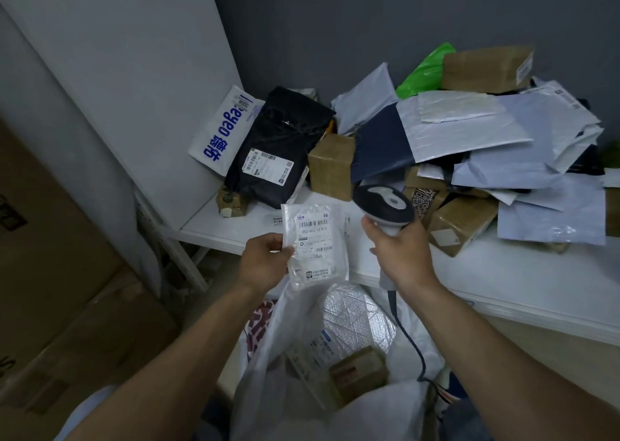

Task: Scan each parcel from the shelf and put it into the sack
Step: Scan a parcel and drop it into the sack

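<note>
My left hand pinches a small clear bubble-wrap parcel by its left edge, label facing up, above the front edge of the white shelf. To its right my right hand grips the handle of a black-and-white barcode scanner, its head just right of the parcel; a dark cable hangs from it. Below both hands the white sack stands open. Inside it lie a silver bubble mailer and a taped brown box.
A pile of parcels covers the shelf: a black bag, a white bag with blue print, brown boxes, grey and white mailers, a green bag. Large cardboard boxes stand at the left beside a grey panel.
</note>
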